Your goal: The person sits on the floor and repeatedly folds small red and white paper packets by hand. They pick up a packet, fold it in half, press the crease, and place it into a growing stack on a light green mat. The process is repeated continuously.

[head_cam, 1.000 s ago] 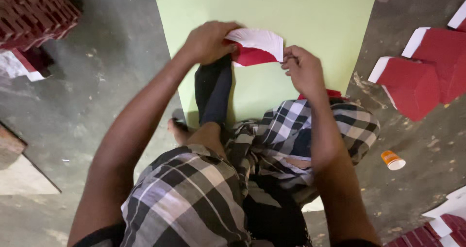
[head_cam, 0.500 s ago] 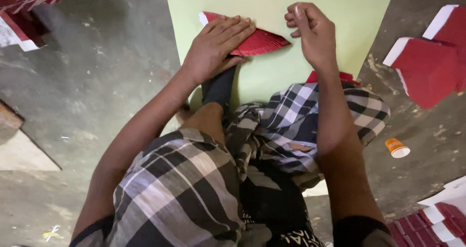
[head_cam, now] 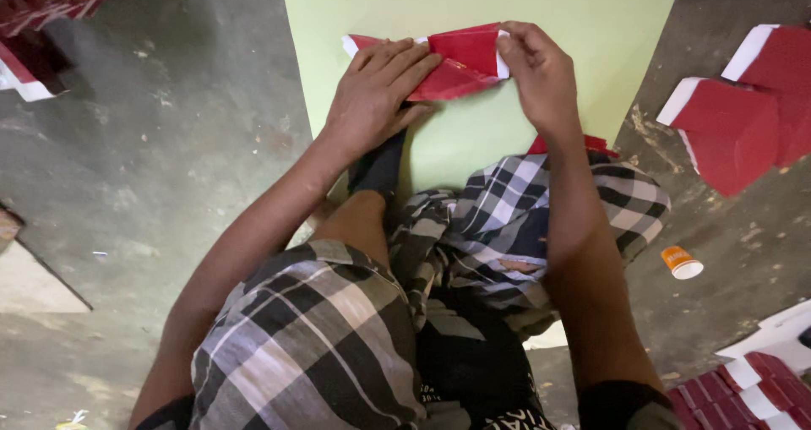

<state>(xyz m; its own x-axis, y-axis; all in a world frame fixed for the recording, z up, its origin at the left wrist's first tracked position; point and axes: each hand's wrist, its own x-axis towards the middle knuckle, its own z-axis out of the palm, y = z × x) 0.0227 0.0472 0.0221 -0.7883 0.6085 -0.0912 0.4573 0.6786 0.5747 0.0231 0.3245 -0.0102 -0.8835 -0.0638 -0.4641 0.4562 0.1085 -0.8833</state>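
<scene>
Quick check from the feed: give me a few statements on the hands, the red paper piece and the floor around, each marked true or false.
1. The left hand lies flat on the red paper piece. True.
2. The right hand is off the paper. False: its fingers pinch the piece's right end.
3. The piece lies on a light green sheet. True.
4. A small orange cup stands upright on the sheet. False: it lies tipped on the grey floor.
5. More red pieces lie to the right. True.
</scene>
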